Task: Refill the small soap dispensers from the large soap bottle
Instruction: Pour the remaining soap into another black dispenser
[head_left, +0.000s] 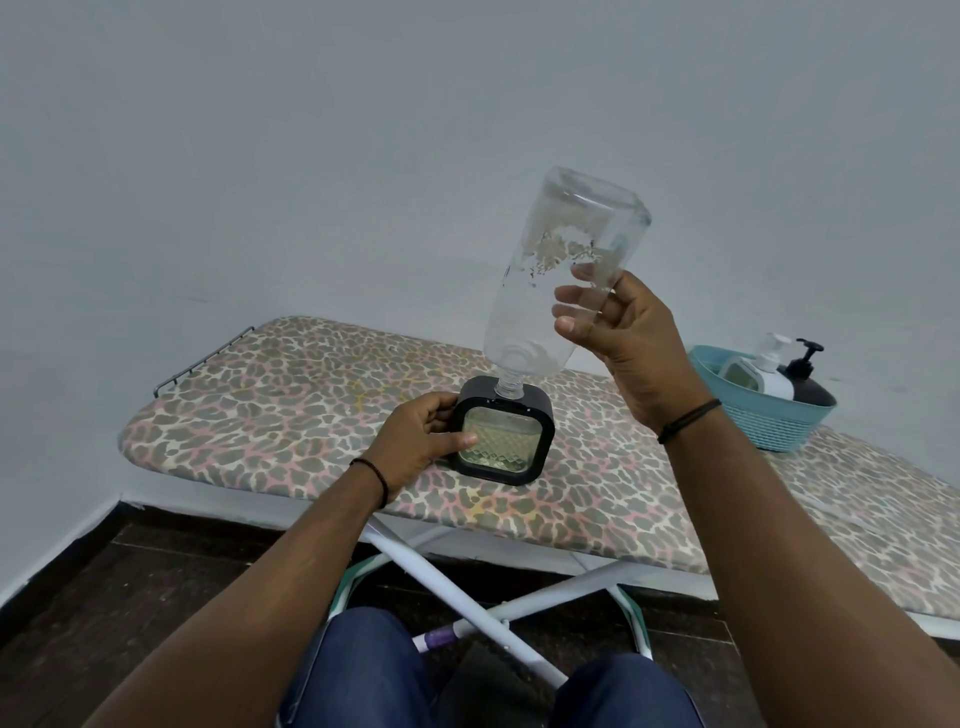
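Ironing board (291, 415): left hand (415, 441) steadies dispenser (501, 439); right hand (618, 332) upends bottle (561, 280).

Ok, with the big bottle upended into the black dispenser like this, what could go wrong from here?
1. The large bottle is tilted, and only its neck meets the opening of the black dispenser; a slip by the right hand could spill soap on the ironing board.
2. The dispenser looks nearly full, so it may overflow.
3. The dispenser stands on a padded cover, steadied only by the left hand; it might tip.
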